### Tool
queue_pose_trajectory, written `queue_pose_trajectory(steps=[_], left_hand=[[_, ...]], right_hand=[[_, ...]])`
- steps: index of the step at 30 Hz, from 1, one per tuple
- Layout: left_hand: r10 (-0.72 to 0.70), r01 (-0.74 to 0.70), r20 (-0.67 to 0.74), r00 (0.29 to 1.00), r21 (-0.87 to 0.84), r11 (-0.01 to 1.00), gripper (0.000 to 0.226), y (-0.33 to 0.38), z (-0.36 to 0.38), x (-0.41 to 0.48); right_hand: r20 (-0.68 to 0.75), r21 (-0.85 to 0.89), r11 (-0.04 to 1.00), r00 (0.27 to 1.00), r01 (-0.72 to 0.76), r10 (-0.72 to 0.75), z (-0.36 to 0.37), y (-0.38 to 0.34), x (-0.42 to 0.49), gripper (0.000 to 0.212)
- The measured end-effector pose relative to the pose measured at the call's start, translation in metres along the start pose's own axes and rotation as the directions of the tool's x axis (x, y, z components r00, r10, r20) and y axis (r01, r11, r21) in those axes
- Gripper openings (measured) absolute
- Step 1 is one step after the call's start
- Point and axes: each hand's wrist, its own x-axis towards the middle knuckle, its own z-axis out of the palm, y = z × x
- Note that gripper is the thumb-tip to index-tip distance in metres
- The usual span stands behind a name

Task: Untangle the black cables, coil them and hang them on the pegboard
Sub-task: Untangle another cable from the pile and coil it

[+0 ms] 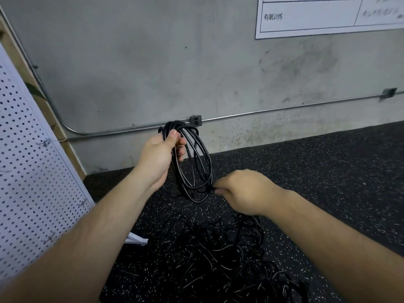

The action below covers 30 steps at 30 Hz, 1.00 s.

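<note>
My left hand (pixel 159 157) grips the top of a coil of black cable (pixel 197 171) that hangs in several long loops above the floor. My right hand (pixel 244 191) pinches the cable at the lower right side of the coil. From under that hand the cable runs down into a tangled heap of black cables (pixel 223 256) on the floor in front of me. The white pegboard (pixel 28 167) leans at the far left; no cable hangs on the part I see.
The floor (pixel 328 171) is black speckled rubber. A grey concrete wall (pixel 153 62) stands behind, with a metal conduit (pixel 273 111) and an outlet box (pixel 195 120) low on it. A white chart (pixel 317 16) hangs at the upper right.
</note>
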Motion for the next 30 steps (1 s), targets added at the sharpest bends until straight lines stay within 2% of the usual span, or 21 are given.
queue_pose_trajectory(steps=[3, 5, 7, 9, 11, 14, 16, 18, 20, 23, 26, 30], left_hand=[[0.036, -0.036, -0.004, 0.999, -0.032, 0.999, 0.019, 0.003, 0.008, -0.004], [0.011, -0.016, -0.023, 1.0, -0.196, 0.981, 0.02, 0.01, 0.006, 0.001], [-0.038, 0.022, -0.031, 0.999, -0.396, 0.918, 0.023, 0.018, -0.004, 0.011], [-0.076, 0.041, -0.045, 0.996, -0.528, 0.848, 0.027, 0.021, -0.02, 0.025], [-0.084, 0.039, -0.054, 0.995, -0.56, 0.828, 0.027, 0.019, -0.036, 0.037], [-0.08, 0.018, -0.088, 0.993, -0.55, 0.835, 0.027, 0.016, -0.049, 0.045], [-0.061, -0.016, -0.138, 0.989, -0.497, 0.868, 0.026, 0.016, -0.05, 0.043], [-0.001, -0.063, -0.184, 0.983, -0.34, 0.938, 0.025, 0.013, -0.046, 0.037], [0.057, -0.09, -0.197, 0.979, -0.161, 0.983, 0.022, 0.01, -0.037, 0.028], [0.093, -0.096, -0.181, 0.979, -0.007, 0.995, 0.018, 0.009, -0.025, 0.015], [0.121, -0.104, -0.107, 0.987, 0.147, 0.984, 0.018, 0.006, -0.018, 0.011], [0.086, -0.112, 0.103, 0.991, 0.287, 0.951, 0.018, -0.005, -0.002, 0.002]], right_hand=[[0.007, -0.026, 0.999, 1.0, -0.029, 0.029, -0.012, -0.008, -0.003, 0.027], [-0.023, 0.033, 0.998, 0.998, -0.051, 0.052, -0.01, -0.004, -0.004, 0.038], [0.006, 0.196, 0.972, 0.992, -0.127, 0.129, -0.001, 0.01, -0.006, 0.049], [0.091, 0.414, 0.876, 0.969, -0.248, 0.231, 0.01, 0.027, -0.011, 0.057], [0.15, 0.566, 0.762, 0.948, -0.315, 0.28, 0.023, 0.043, -0.018, 0.061], [0.203, 0.655, 0.676, 0.941, -0.337, 0.272, 0.043, 0.061, -0.029, 0.056], [0.22, 0.62, 0.705, 0.939, -0.344, 0.265, 0.054, 0.068, -0.032, 0.042], [0.174, 0.61, 0.726, 0.948, -0.317, 0.268, 0.056, 0.068, -0.032, 0.028], [0.063, 0.562, 0.796, 0.972, -0.223, 0.227, 0.044, 0.06, -0.025, 0.018], [-0.066, 0.443, 0.895, 0.995, -0.043, 0.081, 0.016, 0.035, -0.015, 0.013], [-0.11, 0.354, 0.934, 0.994, 0.054, -0.016, -0.004, 0.014, -0.012, 0.012], [-0.312, 0.169, 0.973, 0.945, 0.159, -0.1, -0.019, 0.004, -0.01, 0.021]])
